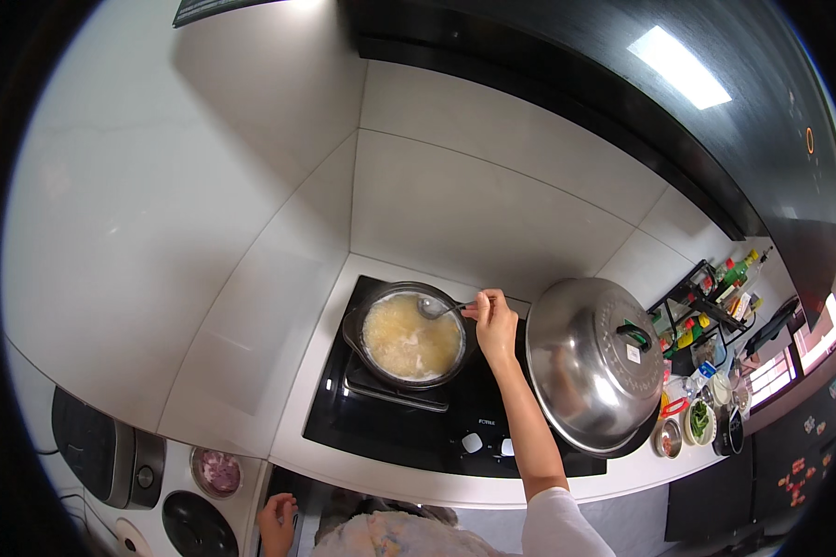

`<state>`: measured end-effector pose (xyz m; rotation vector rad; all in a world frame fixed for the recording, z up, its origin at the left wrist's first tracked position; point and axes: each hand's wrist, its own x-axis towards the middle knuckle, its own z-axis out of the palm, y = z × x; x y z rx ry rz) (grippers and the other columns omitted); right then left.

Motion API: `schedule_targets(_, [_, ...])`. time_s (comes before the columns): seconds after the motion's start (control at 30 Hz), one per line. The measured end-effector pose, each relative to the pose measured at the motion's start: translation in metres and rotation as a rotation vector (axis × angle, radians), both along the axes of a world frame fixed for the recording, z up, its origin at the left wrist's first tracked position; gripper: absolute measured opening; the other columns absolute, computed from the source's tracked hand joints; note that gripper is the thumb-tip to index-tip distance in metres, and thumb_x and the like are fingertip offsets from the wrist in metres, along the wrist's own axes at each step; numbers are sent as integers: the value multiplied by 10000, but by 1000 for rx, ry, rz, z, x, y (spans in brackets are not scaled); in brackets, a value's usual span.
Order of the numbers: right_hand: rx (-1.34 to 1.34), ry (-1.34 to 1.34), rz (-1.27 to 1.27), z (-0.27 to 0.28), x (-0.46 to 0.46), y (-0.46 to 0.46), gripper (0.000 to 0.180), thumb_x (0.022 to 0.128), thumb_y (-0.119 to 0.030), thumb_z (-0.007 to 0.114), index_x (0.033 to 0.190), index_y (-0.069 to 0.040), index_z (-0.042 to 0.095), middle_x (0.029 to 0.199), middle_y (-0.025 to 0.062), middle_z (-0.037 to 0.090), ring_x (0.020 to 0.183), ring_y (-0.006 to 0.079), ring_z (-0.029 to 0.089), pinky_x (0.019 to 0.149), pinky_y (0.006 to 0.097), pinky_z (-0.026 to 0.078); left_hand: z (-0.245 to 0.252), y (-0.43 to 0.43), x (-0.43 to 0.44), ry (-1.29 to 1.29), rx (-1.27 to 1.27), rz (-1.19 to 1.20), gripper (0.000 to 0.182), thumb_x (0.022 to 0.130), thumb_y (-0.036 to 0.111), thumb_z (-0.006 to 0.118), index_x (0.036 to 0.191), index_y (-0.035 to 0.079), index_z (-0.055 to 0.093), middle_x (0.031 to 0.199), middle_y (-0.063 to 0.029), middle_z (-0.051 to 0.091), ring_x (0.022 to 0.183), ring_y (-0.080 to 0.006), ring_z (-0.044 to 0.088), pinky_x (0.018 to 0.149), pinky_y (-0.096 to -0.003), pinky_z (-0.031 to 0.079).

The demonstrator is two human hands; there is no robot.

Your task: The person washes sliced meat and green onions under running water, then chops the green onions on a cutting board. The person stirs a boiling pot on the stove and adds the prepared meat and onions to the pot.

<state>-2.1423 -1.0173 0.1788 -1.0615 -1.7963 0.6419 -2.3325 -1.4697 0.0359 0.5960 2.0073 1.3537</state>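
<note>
My right hand (496,324) grips the handle of a metal ladle (433,308), whose bowl touches the pale, foamy liquid near the pot's far right side. The dark cooking pot (352,331) stands on the left burner of a black glass gas cooktop (418,433). Its yellowish-white contents (407,341) look bubbly, with small pale bits at the surface. Low at the left, my left hand (276,522) hangs by the counter edge with its fingers loosely curled and apart; nothing shows in it.
Right of my forearm, a large domed steel lid (585,362) covers the other burner. Beyond it stand a bottle rack (703,306), a metal bowl (668,438) and a bowl of greens (699,421). A bowl of raw meat (217,473) sits left. The range hood (564,90) overhangs.
</note>
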Motion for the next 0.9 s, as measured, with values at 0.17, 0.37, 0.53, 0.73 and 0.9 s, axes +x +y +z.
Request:
schedule_targets(0.17, [25,-41,37,0,-15,4,202,939,-163,482,889,29,520,712,142,657,683,211,684,600,279,514,1,-2,3,54,-12,-16,168,906,59,490,1008,-56,557,861,-115,617,794,-149,610,731,-279,514])
schedule_targets(0.37, [75,-66,104,0,-28,3,192,936,-170,492,885,13,517,702,132,660,689,209,685,603,281,515,5,-6,7,67,-34,-7,170,902,52,487,1013,-56,557,877,-121,621,828,-164,619,742,-283,518])
schedule_targets(0.53, [107,-120,135,2,-39,0,179,933,-165,495,888,7,518,703,125,664,683,216,684,607,284,517,6,-11,9,81,-99,1,160,893,40,487,994,-57,565,879,-128,630,826,-177,632,742,-285,520])
schedule_targets(0.73, [143,-184,184,5,-49,-9,158,925,-161,504,904,-6,519,693,115,669,678,226,679,607,287,519,3,-15,10,132,-107,-11,152,886,38,494,984,-52,568,860,-127,637,806,-178,640,731,-283,520])
schedule_targets(0.9, [161,-180,235,4,-55,-14,148,923,-155,504,913,-8,515,708,121,671,682,235,679,607,295,522,0,-17,10,154,-106,-9,145,886,42,498,981,-39,571,855,-120,640,798,-179,644,706,-283,522])
